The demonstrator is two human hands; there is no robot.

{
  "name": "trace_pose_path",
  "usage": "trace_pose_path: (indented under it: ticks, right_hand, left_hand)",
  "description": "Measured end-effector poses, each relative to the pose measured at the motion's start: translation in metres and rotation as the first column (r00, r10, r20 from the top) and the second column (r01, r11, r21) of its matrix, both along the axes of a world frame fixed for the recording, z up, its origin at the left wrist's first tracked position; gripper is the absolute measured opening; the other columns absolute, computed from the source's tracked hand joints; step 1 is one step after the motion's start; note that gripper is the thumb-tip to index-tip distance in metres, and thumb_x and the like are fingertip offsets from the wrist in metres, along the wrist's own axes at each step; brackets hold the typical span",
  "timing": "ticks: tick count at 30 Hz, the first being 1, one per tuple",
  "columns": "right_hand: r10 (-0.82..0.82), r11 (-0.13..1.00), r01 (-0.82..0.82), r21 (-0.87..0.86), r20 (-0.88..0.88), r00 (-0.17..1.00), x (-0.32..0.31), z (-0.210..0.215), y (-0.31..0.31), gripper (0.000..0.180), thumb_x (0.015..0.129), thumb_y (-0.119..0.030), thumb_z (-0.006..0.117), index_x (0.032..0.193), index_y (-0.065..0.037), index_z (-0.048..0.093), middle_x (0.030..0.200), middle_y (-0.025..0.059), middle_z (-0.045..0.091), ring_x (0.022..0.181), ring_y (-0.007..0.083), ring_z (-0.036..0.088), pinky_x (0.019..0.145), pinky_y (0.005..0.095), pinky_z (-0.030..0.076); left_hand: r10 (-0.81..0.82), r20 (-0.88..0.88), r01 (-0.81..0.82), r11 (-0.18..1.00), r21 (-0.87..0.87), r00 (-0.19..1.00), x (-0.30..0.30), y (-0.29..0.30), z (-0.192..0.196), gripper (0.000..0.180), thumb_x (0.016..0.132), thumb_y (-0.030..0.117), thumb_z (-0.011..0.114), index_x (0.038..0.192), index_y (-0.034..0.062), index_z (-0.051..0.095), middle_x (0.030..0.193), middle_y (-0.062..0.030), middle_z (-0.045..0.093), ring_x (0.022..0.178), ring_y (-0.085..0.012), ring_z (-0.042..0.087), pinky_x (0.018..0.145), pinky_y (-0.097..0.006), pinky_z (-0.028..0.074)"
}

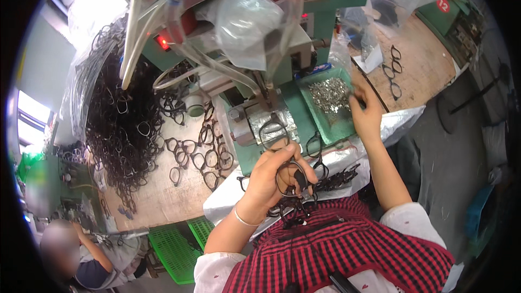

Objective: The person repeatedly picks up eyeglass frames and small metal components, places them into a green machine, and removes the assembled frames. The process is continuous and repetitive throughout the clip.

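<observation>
My left hand (268,176) is closed around a dark eyeglass frame (275,180), one rim standing over the machine's metal block and the other beside my fingers. The upper rim lies just below the machine's vertical tip (266,95). At the right, my right hand (366,109) reaches over the edge of a green tray (337,137). Its fingers are curled together beside a heap of small silvery metal parts (329,95); what they pinch, if anything, is too small to make out. More dark frames (337,178) lie between my apron and the machine.
A big pile of dark frames (122,125) rises at the left, with loose frames (187,154) on the wooden table beside it. Hoses and a plastic bag (247,24) hang on the green machine. Several frames (393,73) lie far right. Another person (100,258) sits at lower left near green baskets (172,249).
</observation>
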State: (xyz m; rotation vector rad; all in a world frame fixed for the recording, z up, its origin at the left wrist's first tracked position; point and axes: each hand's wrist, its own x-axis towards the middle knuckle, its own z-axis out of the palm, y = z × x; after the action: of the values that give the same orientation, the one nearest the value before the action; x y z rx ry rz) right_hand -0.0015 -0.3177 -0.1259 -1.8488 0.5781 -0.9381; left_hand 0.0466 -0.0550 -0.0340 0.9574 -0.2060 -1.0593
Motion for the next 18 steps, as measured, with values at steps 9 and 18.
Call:
trace_pose_path:
  ticks: [9, 18]
  right_hand:
    - [-0.203, 0.702, -0.06, -0.71, -0.281, 0.938, 0.029, -0.01, 0.019, 0.015, 0.078, -0.017, 0.073, 0.088, -0.008, 0.069, 0.084, 0.0155, 0.065, 0.084, 0.0347, 0.062, 0.072, 0.047, 0.049]
    - [-0.05, 0.706, -0.062, -0.706, -0.136, 0.989, 0.027, 0.003, 0.012, 0.011, 0.084, -0.017, 0.068, 0.088, -0.008, 0.072, 0.087, 0.0117, 0.067, 0.087, 0.0342, 0.061, 0.078, 0.0436, 0.048]
  left_hand:
    - [-0.033, 0.169, 0.004, 0.986, 0.168, 0.985, 0.003, 0.032, -0.003, 0.034, 0.104, 0.032, 0.046, 0.106, -0.0009, 0.054, 0.082, -0.024, 0.07, 0.064, -0.028, 0.07, 0.055, -0.031, 0.056]
    - [-0.666, 0.511, -0.039, 0.588, 0.808, 0.543, -0.058, 0.091, -0.053, 0.081, 0.087, 0.049, 0.071, 0.142, -0.002, 0.042, 0.129, -0.0296, 0.058, 0.119, -0.0419, 0.059, 0.101, -0.045, 0.047]
